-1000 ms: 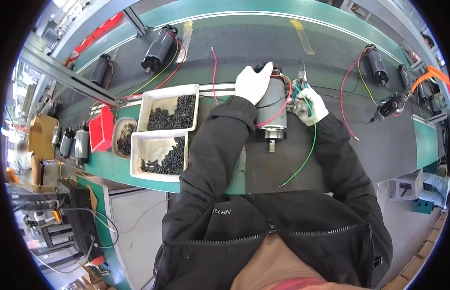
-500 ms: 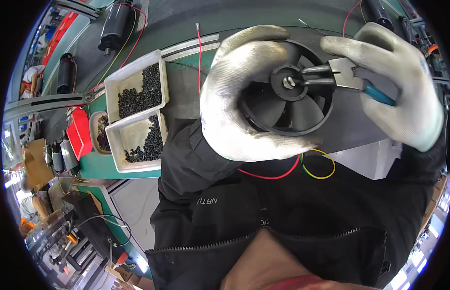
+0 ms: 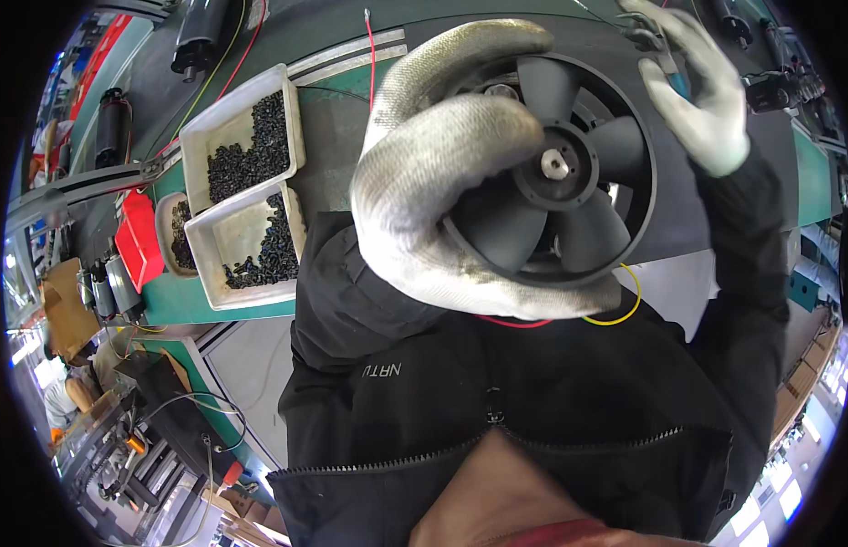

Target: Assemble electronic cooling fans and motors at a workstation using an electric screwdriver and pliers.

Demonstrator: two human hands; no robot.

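Right hand, apparently with pliers, now away from fan.

A head-worn fisheye looks steeply down. It sits close to the fan, upper centre, and jacket, below.

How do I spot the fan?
Find the dark bench, then the white-gloved left hand over it. That hand cups the fan, up and right of the picture's middle. Alone among its neighbours, it shows dark blades inside a round black ring.
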